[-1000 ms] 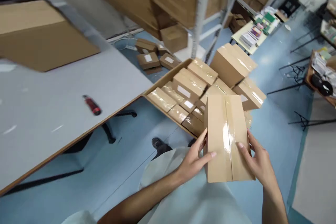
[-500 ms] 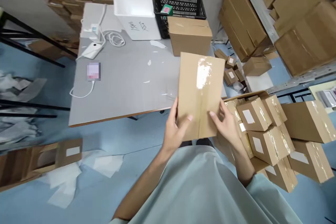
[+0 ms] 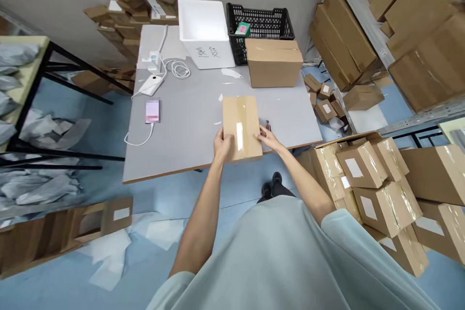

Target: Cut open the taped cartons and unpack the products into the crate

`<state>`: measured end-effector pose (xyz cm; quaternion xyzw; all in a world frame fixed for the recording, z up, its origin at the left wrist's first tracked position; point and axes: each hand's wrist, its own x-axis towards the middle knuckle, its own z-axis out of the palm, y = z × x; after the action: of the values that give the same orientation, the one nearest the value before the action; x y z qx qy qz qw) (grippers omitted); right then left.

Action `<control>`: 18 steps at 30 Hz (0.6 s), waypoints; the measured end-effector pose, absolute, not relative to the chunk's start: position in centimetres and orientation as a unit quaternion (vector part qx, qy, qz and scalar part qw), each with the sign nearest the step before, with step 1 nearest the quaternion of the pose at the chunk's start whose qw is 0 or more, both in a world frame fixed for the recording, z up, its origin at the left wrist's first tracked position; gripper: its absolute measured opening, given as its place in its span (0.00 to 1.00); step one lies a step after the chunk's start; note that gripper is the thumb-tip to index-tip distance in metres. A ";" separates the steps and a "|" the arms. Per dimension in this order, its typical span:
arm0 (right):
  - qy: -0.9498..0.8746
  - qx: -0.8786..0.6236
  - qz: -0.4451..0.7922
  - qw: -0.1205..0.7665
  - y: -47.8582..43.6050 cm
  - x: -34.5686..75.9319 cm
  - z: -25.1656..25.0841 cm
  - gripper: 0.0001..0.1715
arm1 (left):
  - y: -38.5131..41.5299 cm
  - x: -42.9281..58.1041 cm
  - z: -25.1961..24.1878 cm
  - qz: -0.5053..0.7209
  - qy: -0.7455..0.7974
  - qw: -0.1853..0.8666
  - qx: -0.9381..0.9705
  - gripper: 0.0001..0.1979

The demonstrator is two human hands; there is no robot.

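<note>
A taped cardboard box is at the front edge of the grey table, a strip of shiny clear tape running along its top. My left hand grips its near left side, thumb on the top face. On the opposite side my right hand holds the box's right edge, also closed on it. Just beyond my right fingers lies a small red and black tool, perhaps a cutter, partly hidden by the hand. Whether the box rests fully on the table I cannot tell.
At the table's back stand a white foam box, a black crate and a closed carton. A phone with a cable lies left. Several taped boxes fill a large carton at right. Paper sheets litter the floor.
Both hands have moved the box forward and left, away from my body to the table edge. The small red and black tool has come into sight.
</note>
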<state>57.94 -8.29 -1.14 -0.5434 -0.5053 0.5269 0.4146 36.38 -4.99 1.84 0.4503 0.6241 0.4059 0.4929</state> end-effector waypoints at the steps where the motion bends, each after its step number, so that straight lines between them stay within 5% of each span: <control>1: -0.481 -0.542 0.546 0.421 -8.3 58.1 -1.2 0.37 | -4.9 36.5 2.2 0.413 0.632 0.471 0.456 0.26; 5: -0.392 -0.558 0.560 0.471 -12.6 60.2 -1.8 0.38 | -7.1 39.1 3.6 0.454 0.602 0.415 0.510 0.28; 9: -0.352 -0.544 0.547 0.530 -24.2 64.5 -2.7 0.41 | -13.6 45.1 3.1 0.416 0.474 0.504 0.590 0.21; 18: -0.047 -0.690 0.360 0.626 -53.5 72.4 -0.1 0.39 | -30.5 53.6 -2.4 0.074 0.299 0.694 0.651 0.37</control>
<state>72.36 -53.47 -0.14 -0.6900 -0.0465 0.3604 0.6260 53.59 -30.50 -2.37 0.6513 0.2990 0.0737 0.6936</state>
